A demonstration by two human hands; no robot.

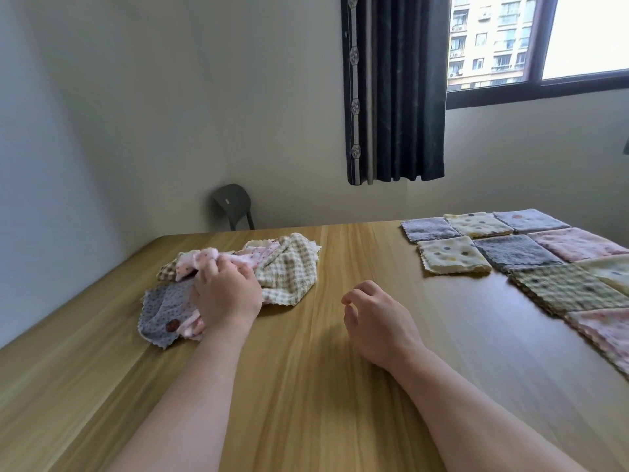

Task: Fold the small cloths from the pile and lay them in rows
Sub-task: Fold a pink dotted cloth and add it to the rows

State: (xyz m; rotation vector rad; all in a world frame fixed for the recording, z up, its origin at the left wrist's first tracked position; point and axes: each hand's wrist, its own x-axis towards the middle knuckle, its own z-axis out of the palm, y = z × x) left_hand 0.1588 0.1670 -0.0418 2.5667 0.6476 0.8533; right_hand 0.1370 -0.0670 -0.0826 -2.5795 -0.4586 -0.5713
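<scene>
done: we count at least nine folded cloths (514, 252) lying flat in rows on the right part of the table (306, 386), edges touching or just beside one another; the frame's edge cuts some off.
left to do: the pile (258, 267) on the table's left side holds a few unfolded pieces, among them a checked cloth (296, 267), a grey cloth (163, 308) and a pink cloth (200, 258); we judge the task well past half.
left hand (226, 291): on the pile, fingers curled into the pink cloth, gripping it.
right hand (377, 321): over bare wood between pile and rows, fingers loosely bent, holding nothing.
</scene>
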